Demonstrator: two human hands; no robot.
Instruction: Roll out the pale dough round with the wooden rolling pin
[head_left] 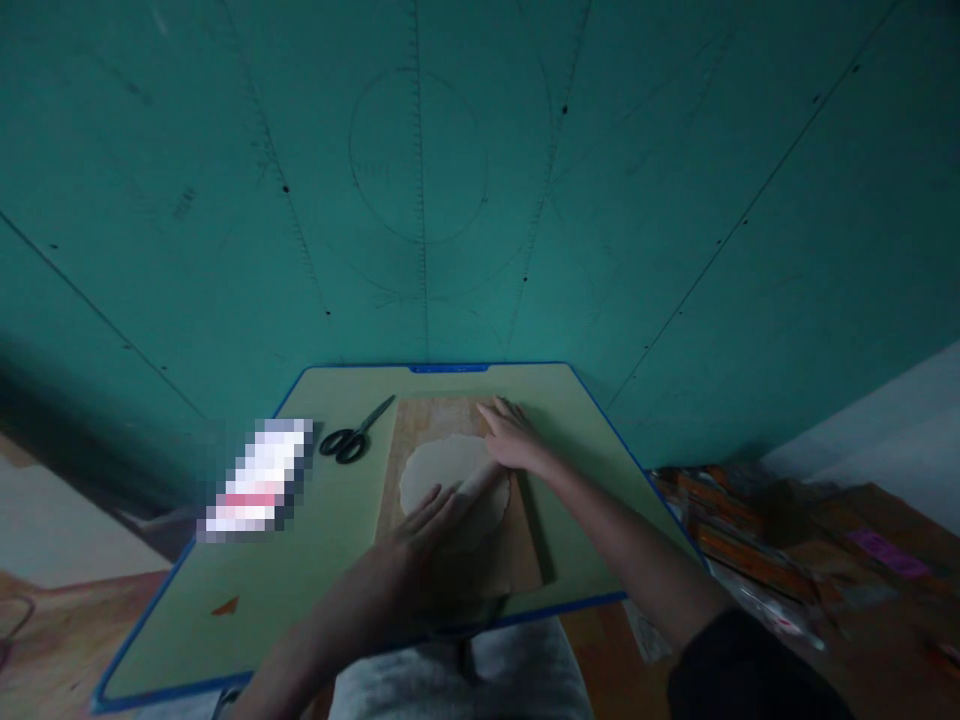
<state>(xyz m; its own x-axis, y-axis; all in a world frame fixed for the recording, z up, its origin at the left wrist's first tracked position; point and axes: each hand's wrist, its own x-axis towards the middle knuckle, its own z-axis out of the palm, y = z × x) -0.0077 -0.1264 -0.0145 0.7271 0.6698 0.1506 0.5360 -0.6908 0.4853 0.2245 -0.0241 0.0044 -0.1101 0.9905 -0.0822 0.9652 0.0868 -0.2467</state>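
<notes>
A flat, roughly round sheet of pale dough lies on a wooden board. Across the dough, on a slant, runs a light rolling pin. My left hand rests on its lower left end, fingers extended and slightly apart. At the upper right end is my right hand, with its fingers stretched towards the board's top right corner. The palms hide both ends of the pin.
Black-handled scissors lie left of the board on the pale green table with a blue edge. A blurred-out rectangular item is farther left, a small orange triangle nearer. A green wall stands behind; packages are at right.
</notes>
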